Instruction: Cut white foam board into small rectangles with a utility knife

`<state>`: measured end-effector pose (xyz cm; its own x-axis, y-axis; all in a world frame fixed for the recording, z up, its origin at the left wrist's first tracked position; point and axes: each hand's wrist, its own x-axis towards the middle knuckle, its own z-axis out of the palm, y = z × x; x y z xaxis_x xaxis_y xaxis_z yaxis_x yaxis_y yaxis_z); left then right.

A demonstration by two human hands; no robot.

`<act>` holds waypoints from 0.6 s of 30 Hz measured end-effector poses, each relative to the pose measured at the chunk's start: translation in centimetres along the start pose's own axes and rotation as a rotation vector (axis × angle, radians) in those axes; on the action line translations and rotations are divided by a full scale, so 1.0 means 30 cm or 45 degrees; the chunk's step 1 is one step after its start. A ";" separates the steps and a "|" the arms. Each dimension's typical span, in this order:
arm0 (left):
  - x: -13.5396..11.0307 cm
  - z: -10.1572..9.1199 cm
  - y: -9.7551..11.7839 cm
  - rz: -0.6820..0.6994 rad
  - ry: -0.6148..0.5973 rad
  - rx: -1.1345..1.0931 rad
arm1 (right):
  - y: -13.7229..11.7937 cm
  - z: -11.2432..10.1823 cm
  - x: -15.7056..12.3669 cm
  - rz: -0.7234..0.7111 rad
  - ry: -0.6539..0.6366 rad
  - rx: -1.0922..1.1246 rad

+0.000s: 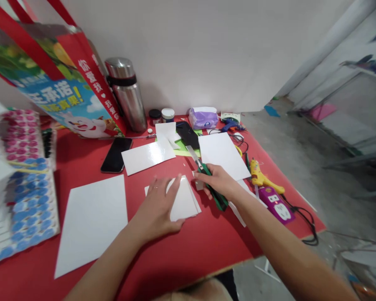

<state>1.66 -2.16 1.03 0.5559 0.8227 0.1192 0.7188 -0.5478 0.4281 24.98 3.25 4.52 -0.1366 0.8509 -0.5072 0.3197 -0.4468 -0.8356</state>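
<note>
My left hand (159, 205) lies with its fingers spread on a small stack of white cards (185, 200) in the middle of the red table. My right hand (218, 182) grips a green utility knife (217, 195), its blade out and pointing away from me. A small white scrap (199, 184) shows by the right fingers; whether they hold it too, I cannot tell. Beyond the hands lies a white card strip (148, 158). One large white sheet (95, 217) is left of my left hand, another white sheet (222, 154) beyond my right.
Along the back stand a colourful shopping bag (62, 92), a steel thermos (128, 98), two small jars and a purple tissue pack (203, 118). A phone (116, 155) lies at left centre. At right are a yellow glue gun (263, 177) and a purple power strip (275, 205) with cables.
</note>
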 end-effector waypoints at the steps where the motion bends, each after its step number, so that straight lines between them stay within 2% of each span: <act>1: 0.000 -0.002 -0.009 -0.005 0.028 -0.020 | 0.008 0.005 0.002 -0.023 -0.028 0.028; 5: 0.001 -0.010 -0.037 0.001 0.115 -0.109 | 0.034 0.025 0.009 -0.105 -0.186 0.219; 7: 0.002 -0.009 -0.042 0.033 0.138 -0.125 | 0.038 0.035 0.008 -0.115 -0.197 0.293; 10: 0.003 0.002 -0.042 0.027 0.093 -0.114 | 0.035 0.046 0.005 -0.114 -0.165 0.351; 14: 0.004 0.014 -0.050 -0.028 0.020 -0.078 | 0.022 0.043 0.006 -0.108 -0.186 0.329; 18: 0.009 0.000 -0.070 0.096 0.075 -0.001 | -0.008 0.008 0.001 -0.124 -0.207 0.228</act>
<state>0.30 -0.79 0.18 0.5831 0.7864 0.2038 0.6754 -0.6087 0.4164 24.67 3.31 4.65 -0.3118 0.8432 -0.4380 0.1289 -0.4192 -0.8987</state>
